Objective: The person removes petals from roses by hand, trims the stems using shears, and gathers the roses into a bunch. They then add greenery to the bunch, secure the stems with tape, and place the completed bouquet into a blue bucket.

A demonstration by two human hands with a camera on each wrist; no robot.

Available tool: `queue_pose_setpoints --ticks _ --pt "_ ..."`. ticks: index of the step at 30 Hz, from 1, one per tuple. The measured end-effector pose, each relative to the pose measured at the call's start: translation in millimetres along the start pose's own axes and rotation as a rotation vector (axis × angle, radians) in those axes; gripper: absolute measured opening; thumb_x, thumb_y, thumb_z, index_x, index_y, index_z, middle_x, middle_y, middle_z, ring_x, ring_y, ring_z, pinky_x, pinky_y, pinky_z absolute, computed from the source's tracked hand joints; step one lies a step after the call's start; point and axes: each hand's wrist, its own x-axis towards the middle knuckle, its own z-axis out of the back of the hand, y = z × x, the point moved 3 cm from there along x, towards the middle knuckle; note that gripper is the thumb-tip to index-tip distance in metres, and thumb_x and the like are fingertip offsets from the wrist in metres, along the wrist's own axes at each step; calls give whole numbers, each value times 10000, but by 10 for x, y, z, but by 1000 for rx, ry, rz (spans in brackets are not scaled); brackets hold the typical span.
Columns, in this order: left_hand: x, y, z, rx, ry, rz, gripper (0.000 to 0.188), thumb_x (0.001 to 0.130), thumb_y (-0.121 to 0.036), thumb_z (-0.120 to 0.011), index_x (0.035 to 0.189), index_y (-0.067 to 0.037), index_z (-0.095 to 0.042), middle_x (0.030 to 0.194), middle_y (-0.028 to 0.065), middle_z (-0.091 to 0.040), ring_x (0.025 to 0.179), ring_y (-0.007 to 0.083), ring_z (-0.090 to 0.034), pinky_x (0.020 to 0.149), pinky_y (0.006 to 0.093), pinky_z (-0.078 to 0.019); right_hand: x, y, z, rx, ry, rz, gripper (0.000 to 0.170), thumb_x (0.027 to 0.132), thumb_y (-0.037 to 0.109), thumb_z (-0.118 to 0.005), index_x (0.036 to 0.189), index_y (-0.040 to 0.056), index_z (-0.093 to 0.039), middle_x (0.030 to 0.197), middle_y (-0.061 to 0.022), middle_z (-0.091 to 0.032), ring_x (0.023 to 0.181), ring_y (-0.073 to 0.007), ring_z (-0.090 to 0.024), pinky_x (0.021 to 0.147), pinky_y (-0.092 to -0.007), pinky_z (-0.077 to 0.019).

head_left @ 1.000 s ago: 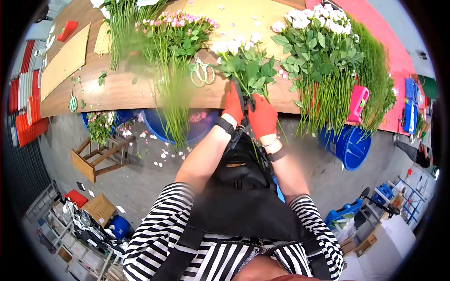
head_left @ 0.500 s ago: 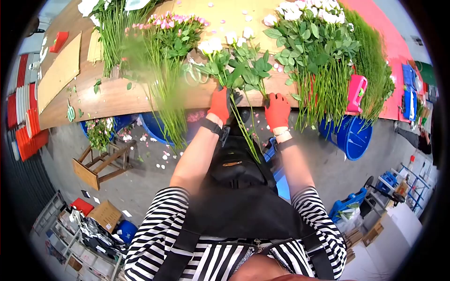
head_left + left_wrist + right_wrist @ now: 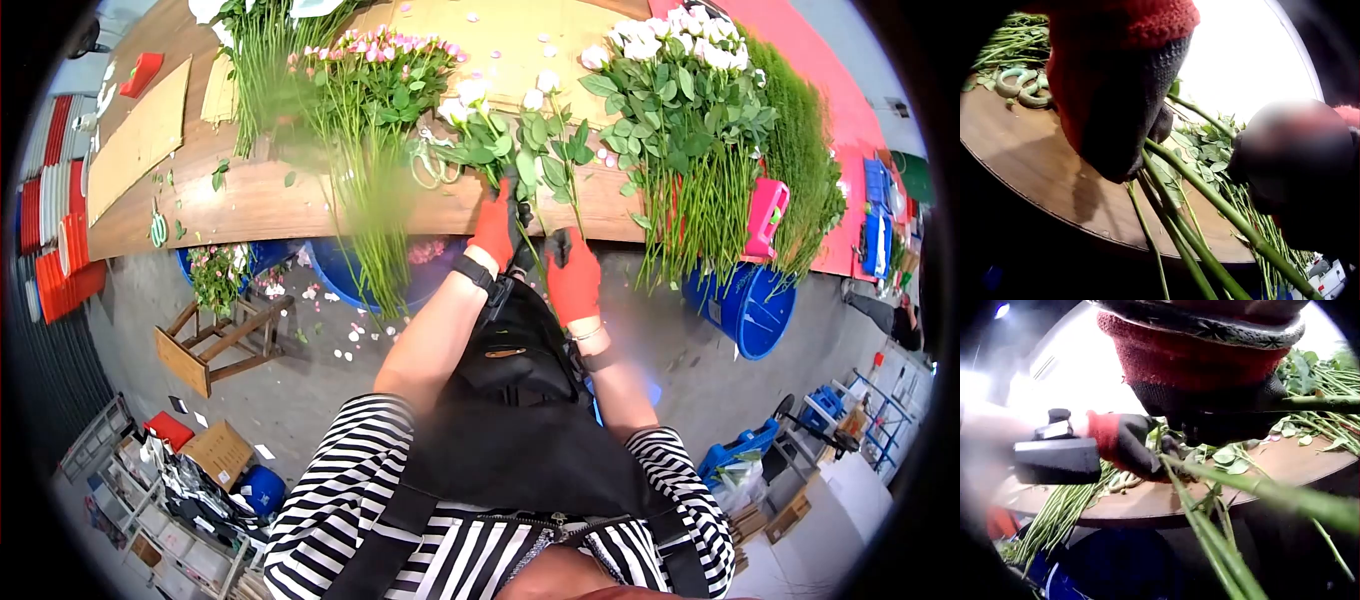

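Note:
In a red glove with dark palm, my left hand grips a small bunch of white roses just below the leaves. The bunch lies over the table's near edge; several green stems run out below the fist in the left wrist view. My right hand, gloved alike, is just right of it and slightly lower. Its curled fingers pinch a separate rose stem, which sticks out beside the glove in the right wrist view. Green-handled scissors lie left of the bunch.
Pink roses lie on the wooden table, left of the hands. A large heap of white roses lies right, stems overhanging the edge, beside a pink handled object. Blue tubs stand below; a wooden stool stands left.
My right hand moved apart to the right half a second ago, and is now lower and closer to the left again. The left hand keeps its grip on the rose bunch.

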Motion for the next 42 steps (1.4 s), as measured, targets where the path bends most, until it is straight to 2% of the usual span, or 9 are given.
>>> queue_pose_setpoints --ticks 8,16,20,23,24,26,28,36,42 --pt "89 -71 170 188 35 -101 223 1006 -157 -521 1155 -36 -633 1039 62 -685 874 151 -667 730 284 -552 254 -199 -70 10 -129 214 395 819 194 -727 1178 75 -613 1067 -143 -649 969 -367 -622 814 -433 -507" --pt "-267 -321 -115 98 10 -180 214 986 -173 -564 1168 -75 -618 989 27 -687 802 132 -659 649 259 -536 570 -261 -473 -865 -175 489 169 831 195 -623 980 119 -600 890 -58 -590 836 -240 -596 685 -383 -475" --pt "-247 -320 -73 27 66 -95 197 980 -161 -564 1110 -29 -628 916 46 -684 770 127 -657 647 268 -529 700 -337 -562 -776 -205 451 171 822 162 -623 979 98 -597 870 -72 -607 828 -269 -613 697 -402 -483" --pt "-415 -396 -195 772 49 -488 282 1007 -286 -543 1033 -24 -644 875 51 -690 738 104 -637 620 268 -505 564 -2 -189 -285 -186 254 242 796 186 -697 972 64 -584 906 -109 -627 861 -326 -626 721 -438 -496" --pt "-432 -408 -177 770 51 -279 354 1009 -360 -540 1020 -27 -659 827 51 -680 714 113 -629 618 279 -496 514 58 -151 -257 -182 263 290 780 203 -722 990 57 -584 930 -124 -636 869 -344 -630 724 -448 -501" --pt "-245 -237 -94 267 -8 -104 415 1001 -419 -544 1004 -23 -669 799 52 -670 689 135 -623 622 305 -499 451 141 -92 -200 -182 279 386 749 238 -770 1025 43 -585 977 -155 -654 883 -379 -638 730 -468 -510" --pt "-280 -252 -91 561 63 -326 350 1025 -338 -506 1130 -25 -621 910 54 -681 757 127 -633 667 283 -513 394 265 -86 -216 -180 344 398 746 234 -775 1045 42 -595 951 -156 -652 877 -376 -635 724 -457 -509" --pt "-314 -275 -102 368 191 -195 345 1040 -343 -474 1129 -25 -571 909 81 -669 788 174 -659 667 298 -535 381 447 -72 -284 24 397 500 728 247 -790 1141 29 -610 1033 -169 -666 926 -367 -641 778 -435 -517" --pt "-787 -639 -402 24 -66 -176 262 1008 -280 -560 1126 -48 -590 881 35 -648 724 152 -632 582 305 -513 277 804 108 -165 86 500 423 745 221 -767 1074 19 -595 964 -155 -654 893 -375 -634 755 -446 -505"
